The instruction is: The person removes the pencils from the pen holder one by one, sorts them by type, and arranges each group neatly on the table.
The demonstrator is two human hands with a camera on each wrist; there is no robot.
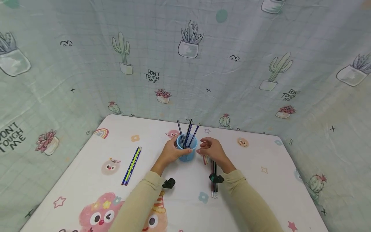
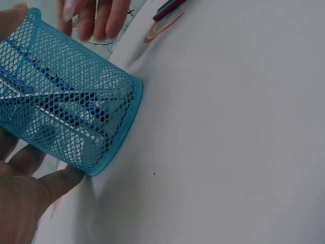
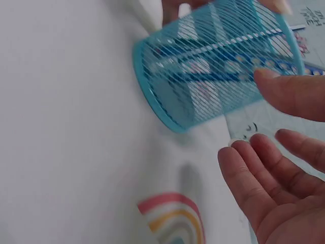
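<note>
A light-blue mesh pencil cup stands near the far middle of the table, with several pencils leaning inside it, some dark blue with pale dots. My left hand grips the cup from its left, thumb across the near side of the rim and other fingers around the far side. Through the mesh, the pencils' lower ends show in the left wrist view. Just right of the cup is my right hand, its fingers loosely bent and holding nothing. Its thumb lies close to the mesh; whether they touch I cannot tell.
Several pencils, blue and yellow-green, lie side by side on the left of the table. Dark pencils lie under my right wrist, partly hidden by it. A patterned cloth hangs behind the table and along its sides.
</note>
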